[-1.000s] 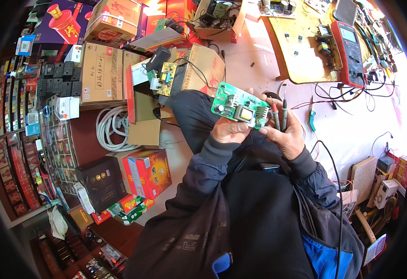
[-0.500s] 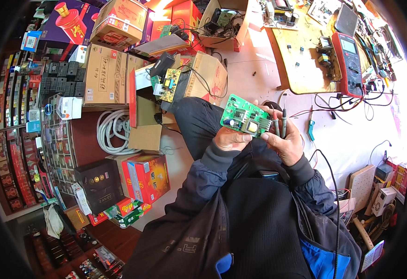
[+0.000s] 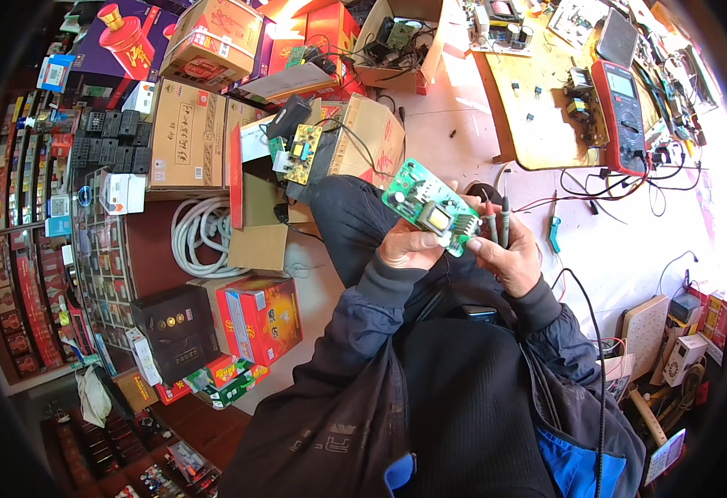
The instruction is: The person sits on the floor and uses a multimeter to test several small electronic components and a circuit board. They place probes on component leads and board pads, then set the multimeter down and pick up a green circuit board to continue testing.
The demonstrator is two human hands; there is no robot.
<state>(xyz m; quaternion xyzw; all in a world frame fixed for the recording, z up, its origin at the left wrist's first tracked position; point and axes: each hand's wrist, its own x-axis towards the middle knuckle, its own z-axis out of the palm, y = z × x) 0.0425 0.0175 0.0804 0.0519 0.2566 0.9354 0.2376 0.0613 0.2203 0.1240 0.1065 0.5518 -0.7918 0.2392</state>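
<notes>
grasps circuit board (image 3: pixel 430 206) with left hand (image 3: pixel 409 246), board plus probes (image 3: pixel 490 224) with right hand (image 3: pixel 514 259); likely light, stiff, fragile: hold by near edge.

A red rectangular plastic multimeter (image 3: pixel 623 124) lies at two o'clock from the green rectangular circuit board (image 3: pixel 414 196); white coiled tubing (image 3: pixel 186 241), at nine.

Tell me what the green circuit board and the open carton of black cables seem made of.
Circuit board: probably rigid resin laminate, glossy, judging by its straight edges and shiny green face. Carton: likely matte cardboard, given its thin tan walls and open top.
</notes>
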